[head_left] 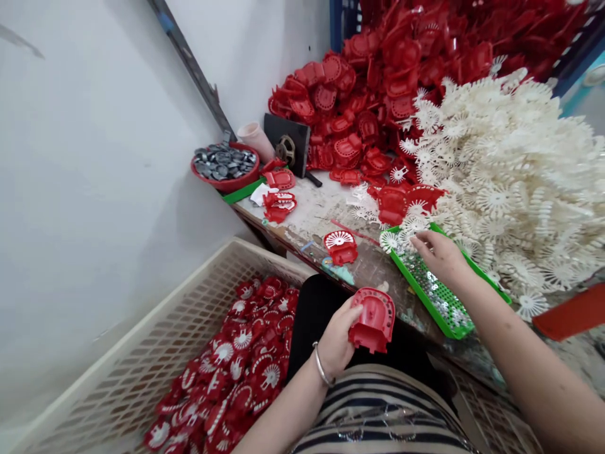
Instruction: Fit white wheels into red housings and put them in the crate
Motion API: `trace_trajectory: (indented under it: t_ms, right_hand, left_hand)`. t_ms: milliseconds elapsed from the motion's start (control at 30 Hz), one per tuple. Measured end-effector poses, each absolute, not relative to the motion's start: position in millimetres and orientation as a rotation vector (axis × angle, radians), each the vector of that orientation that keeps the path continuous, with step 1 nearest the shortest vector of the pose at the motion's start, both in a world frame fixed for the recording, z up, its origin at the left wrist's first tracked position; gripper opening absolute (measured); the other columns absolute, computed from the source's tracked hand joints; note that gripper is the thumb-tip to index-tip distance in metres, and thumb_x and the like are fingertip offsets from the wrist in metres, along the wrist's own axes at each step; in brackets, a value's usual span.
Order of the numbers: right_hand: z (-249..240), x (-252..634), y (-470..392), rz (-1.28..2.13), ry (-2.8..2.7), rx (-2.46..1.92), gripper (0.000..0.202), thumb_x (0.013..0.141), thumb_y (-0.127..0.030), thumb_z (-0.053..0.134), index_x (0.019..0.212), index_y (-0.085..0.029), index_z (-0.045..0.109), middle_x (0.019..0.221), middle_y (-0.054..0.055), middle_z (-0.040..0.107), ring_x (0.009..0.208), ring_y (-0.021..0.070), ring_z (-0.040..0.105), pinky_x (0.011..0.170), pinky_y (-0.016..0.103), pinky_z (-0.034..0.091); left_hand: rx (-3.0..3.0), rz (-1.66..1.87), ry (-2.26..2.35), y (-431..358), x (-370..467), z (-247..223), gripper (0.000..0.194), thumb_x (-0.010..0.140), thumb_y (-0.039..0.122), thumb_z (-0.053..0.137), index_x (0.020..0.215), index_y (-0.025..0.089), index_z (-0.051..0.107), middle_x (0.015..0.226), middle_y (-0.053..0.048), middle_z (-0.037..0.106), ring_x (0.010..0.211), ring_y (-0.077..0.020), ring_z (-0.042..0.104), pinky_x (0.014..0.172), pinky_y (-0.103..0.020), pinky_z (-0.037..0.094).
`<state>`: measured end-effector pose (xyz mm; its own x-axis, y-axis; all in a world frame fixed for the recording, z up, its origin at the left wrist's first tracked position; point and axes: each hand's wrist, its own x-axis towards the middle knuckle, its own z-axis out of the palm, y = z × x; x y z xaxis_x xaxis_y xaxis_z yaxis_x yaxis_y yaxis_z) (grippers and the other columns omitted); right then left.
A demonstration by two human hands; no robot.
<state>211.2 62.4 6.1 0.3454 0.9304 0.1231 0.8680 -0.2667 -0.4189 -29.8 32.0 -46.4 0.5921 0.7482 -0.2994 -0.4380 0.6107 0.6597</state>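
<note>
My left hand (338, 337) grips a red plastic shell (373, 318) with a curved row of holes, held above my lap. Over the far end of a green perforated tray (406, 275) is my right hand (439, 255). Its thumb and forefinger are pinched at a white spoked plastic piece (405, 238), partly covered by the fingertips. Small shiny metal bits (449, 309) lie in the tray. On the table nearby rests a red shell with a white spoked piece fitted in it (341, 246).
Loose white spoked pieces (501, 183) are heaped at right, with piled red shells (350, 120) behind. A red bowl of grey metal parts (227, 162) stands against the wall. Below left, a cream crate (155, 353) holds many red-and-white parts. An orange-red strip (574, 312) lies at right.
</note>
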Motion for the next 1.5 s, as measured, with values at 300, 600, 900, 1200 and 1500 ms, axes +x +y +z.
trace_trajectory:
  t_ms: [300,600,900,1200,1500]
  right_hand:
    - [0.1,217.5,81.0,0.065,-1.690,-2.391,0.034,0.083,-0.041,0.063,0.105,-0.015,0.061,0.098,0.013,0.065,0.101,0.0308,0.058,0.083,0.039,0.046]
    - [-9.0,219.2,76.8,0.148,-1.644,-2.403,0.041,0.083,-0.034,0.063,0.118,-0.016,0.056,0.093,0.007,0.065,0.081,0.0195,0.064,0.068,0.028,0.050]
    - [-1.7,208.6,78.0,0.084,-1.683,-2.393,0.045,0.079,-0.030,0.063,0.121,-0.016,0.056,0.111,0.016,0.061,0.102,0.0308,0.059,0.084,0.039,0.048]
    - [7.8,226.1,63.5,0.254,-1.462,-2.292,0.070,0.068,-0.034,0.066,0.131,-0.011,0.043,0.097,0.010,0.059,0.066,0.0162,0.057,0.062,0.030,0.048]
    - [27.4,212.0,3.9,0.721,-1.068,-1.811,0.049,0.069,-0.060,0.070,0.092,-0.019,0.058,0.054,-0.003,0.051,0.046,0.0113,0.046,0.043,0.025,0.037]
  left_hand:
    - [0.500,0.745,0.820,30.9,-35.5,-59.0,0.036,0.065,0.036,0.077,0.092,0.012,0.072,0.084,-0.006,0.073,0.073,-0.0167,0.062,0.069,-0.027,0.046]
    - [0.529,0.723,0.821,31.0,-37.3,-56.4,0.038,0.067,0.040,0.078,0.091,0.012,0.070,0.081,-0.006,0.071,0.069,-0.0152,0.060,0.065,-0.026,0.043]
    - [0.519,0.713,0.829,28.1,-39.6,-56.2,0.035,0.066,0.039,0.078,0.088,0.013,0.071,0.078,-0.005,0.071,0.068,-0.0157,0.060,0.065,-0.027,0.043]
    - [0.488,0.727,0.845,29.8,-44.5,-53.2,0.038,0.064,0.041,0.080,0.086,0.012,0.070,0.075,-0.004,0.070,0.066,-0.0140,0.060,0.064,-0.025,0.044]
    - [0.459,0.732,0.785,30.7,-37.8,-49.3,0.038,0.067,0.044,0.079,0.087,0.013,0.070,0.078,-0.004,0.071,0.070,-0.0147,0.063,0.069,-0.026,0.046]
